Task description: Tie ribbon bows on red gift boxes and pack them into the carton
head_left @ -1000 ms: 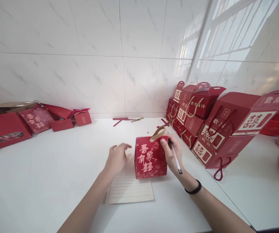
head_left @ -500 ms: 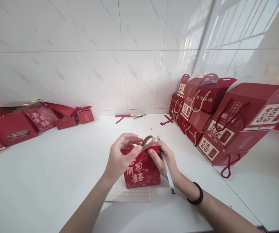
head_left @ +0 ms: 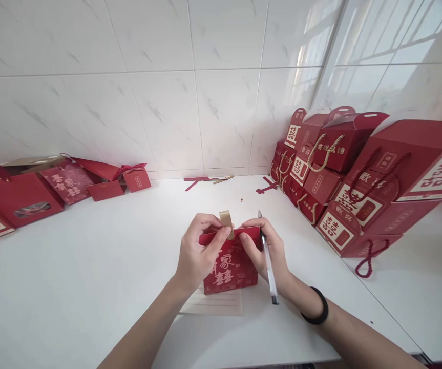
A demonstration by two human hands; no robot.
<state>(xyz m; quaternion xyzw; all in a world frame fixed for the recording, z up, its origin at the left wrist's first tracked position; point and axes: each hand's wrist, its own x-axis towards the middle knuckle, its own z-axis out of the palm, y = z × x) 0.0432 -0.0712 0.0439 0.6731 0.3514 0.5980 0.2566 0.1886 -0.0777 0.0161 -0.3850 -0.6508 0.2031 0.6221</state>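
Observation:
A small red gift box (head_left: 239,269) with pale Chinese lettering stands in front of me, held at its top edge by both hands. My left hand (head_left: 201,246) pinches the gold ribbon (head_left: 225,219) between thumb and fingers at the top left of the box. My right hand (head_left: 262,246) grips the top right corner, thumb on the front face and fingers behind. A clear pen with a black cap end (head_left: 269,266) is tucked along that same hand, tip upward. Partly under the box lies a lined sheet of paper (head_left: 213,306).
Stacked red gift boxes (head_left: 332,205) with rope handles line the right side. More red boxes (head_left: 28,202) stand at the left against the tiled wall (head_left: 159,113). Dark red strips (head_left: 196,180) and a crossed red strip (head_left: 267,185) lie on the white table (head_left: 109,266) near the wall.
The ribbon loop at the box top has turned and now stands narrower and more upright in my left fingers. The view has shifted slightly; the pen stays in my right hand.

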